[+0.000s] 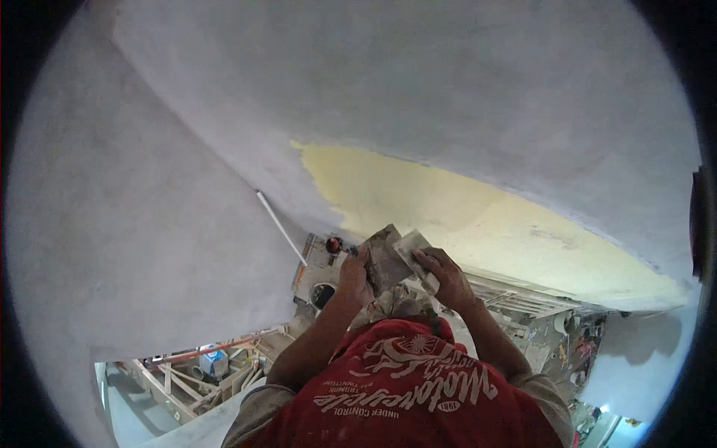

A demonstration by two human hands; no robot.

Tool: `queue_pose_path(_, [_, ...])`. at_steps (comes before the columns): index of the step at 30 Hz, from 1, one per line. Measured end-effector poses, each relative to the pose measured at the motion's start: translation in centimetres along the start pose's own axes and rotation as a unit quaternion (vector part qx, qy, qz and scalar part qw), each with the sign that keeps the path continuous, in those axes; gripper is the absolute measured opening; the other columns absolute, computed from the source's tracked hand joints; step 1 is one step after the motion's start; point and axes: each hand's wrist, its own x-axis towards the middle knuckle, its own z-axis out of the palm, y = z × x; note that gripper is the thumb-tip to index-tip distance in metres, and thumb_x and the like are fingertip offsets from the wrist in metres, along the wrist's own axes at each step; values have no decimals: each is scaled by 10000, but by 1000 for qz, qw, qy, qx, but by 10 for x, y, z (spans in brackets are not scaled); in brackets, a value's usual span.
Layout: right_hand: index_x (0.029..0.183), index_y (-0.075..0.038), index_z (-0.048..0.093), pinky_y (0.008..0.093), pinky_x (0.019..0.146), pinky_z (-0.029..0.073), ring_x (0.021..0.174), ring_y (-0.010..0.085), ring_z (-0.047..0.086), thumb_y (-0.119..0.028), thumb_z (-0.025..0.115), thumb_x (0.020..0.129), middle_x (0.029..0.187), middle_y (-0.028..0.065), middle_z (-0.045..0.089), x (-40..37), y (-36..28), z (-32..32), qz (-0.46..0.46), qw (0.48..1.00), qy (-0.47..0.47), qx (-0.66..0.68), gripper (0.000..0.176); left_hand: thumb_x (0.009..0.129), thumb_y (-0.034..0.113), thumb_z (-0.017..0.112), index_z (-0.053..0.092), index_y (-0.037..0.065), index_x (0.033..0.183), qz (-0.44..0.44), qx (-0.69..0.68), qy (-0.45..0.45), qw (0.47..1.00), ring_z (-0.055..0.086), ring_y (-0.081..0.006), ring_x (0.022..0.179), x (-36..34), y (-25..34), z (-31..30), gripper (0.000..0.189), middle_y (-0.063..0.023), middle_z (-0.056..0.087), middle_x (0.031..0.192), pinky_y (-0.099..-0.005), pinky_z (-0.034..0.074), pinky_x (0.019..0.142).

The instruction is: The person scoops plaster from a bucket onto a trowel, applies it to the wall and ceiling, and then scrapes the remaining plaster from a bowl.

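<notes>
In front of my chest, my left hand (355, 279) is closed on a dark grey, flat plastering trowel (386, 259) whose face is smeared. My right hand (447, 279) grips a paler plastering trowel (413, 252), tilted so that its edge meets or overlaps the grey one. How the handles sit in my fingers is hidden. Beyond both tools rises a wall with a yellow unplastered band (448, 205), bordered by smooth grey plaster (418, 82).
A white pole (281, 227) leans at the left wall (149, 224). Below it are a dark round bucket (322, 296) and a small black-and-orange item (334, 245) on a platform. Wooden framing (179, 384) stands lower left, and clutter (586, 340) lies lower right.
</notes>
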Motion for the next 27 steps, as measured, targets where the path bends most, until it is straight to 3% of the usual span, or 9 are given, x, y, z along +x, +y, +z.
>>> queue_pose_path(5, [1297, -92, 495, 414, 878, 493, 1061, 346, 559, -17, 671, 720, 1179, 190, 532, -22, 28, -16, 69, 997, 9, -18, 608, 975, 323, 421, 464, 45, 1246, -40, 22, 57, 997, 570, -305, 1094, 26, -9, 3, 391, -139, 554, 1199, -481, 485, 939])
queue_pose_path(11, [1177, -15, 527, 427, 873, 487, 1041, 317, 567, -17, 544, 840, 1171, 163, 554, -52, 65, -27, 294, 942, 74, 147, 337, 930, 280, 531, 451, 26, 1267, 128, 10, 6, 992, 555, -249, 1095, 26, 30, 83, 429, -119, 540, 1226, -380, 469, 916])
queue_pose_path(13, [1107, 2, 517, 431, 848, 496, 966, 305, 579, -113, 550, 823, 1071, 152, 580, -43, 53, -32, 329, 634, 369, 594, 309, 924, 275, 542, 445, 23, 1255, 186, 61, 33, 980, 550, -231, 1068, 40, 22, 68, 428, -119, 545, 1201, -367, 466, 900])
queue_pose_path(16, [1162, -13, 504, 471, 903, 465, 1020, 327, 557, -216, 509, 839, 1105, 158, 573, -39, 42, -56, 233, 429, 262, 833, 381, 931, 260, 523, 483, -4, 1131, 363, 204, 65, 907, 519, -186, 990, 30, 1, 107, 333, -114, 544, 1123, -347, 462, 839])
queue_pose_path(18, [1142, -25, 531, 441, 773, 520, 882, 304, 580, -257, 535, 800, 1008, 146, 588, -21, 4, -92, 397, 518, 301, 695, 413, 952, 250, 476, 516, 12, 1083, 497, 259, -17, 828, 592, -255, 844, 60, -41, 84, 274, -118, 610, 998, -370, 496, 790])
queue_pose_path(20, [1112, 19, 536, 425, 738, 529, 788, 315, 599, -259, 537, 745, 925, 173, 602, -26, 13, -94, 386, 445, 275, 760, 460, 959, 258, 467, 547, 28, 1117, 524, 561, -212, 604, 636, -341, 907, 46, -34, 110, 291, -167, 642, 1052, -377, 509, 829])
queue_pose_path(23, [1106, 39, 529, 437, 745, 527, 763, 333, 604, -265, 551, 725, 939, 188, 609, -88, 108, -72, 367, 530, 307, 700, 488, 975, 313, 417, 602, 23, 1087, 491, 447, -352, 660, 604, -339, 1062, 63, -50, 120, 362, -194, 618, 1142, -380, 495, 894])
queue_pose_path(25, [1103, 49, 526, 447, 732, 525, 770, 343, 607, -265, 564, 707, 960, 200, 611, -102, 118, -98, 277, 563, 389, 675, 507, 984, 324, 381, 607, 43, 1100, 561, 492, -390, 540, 611, -308, 1063, 90, -41, 131, 378, -179, 619, 1147, -391, 503, 889])
queue_pose_path(27, [1106, 52, 529, 431, 736, 516, 790, 338, 602, -296, 569, 707, 930, 195, 611, -95, 65, -167, 270, 507, 408, 710, 531, 987, 320, 369, 597, 53, 1122, 510, 525, -407, 546, 616, -308, 1054, 108, -19, 145, 376, -173, 620, 1147, -399, 503, 888])
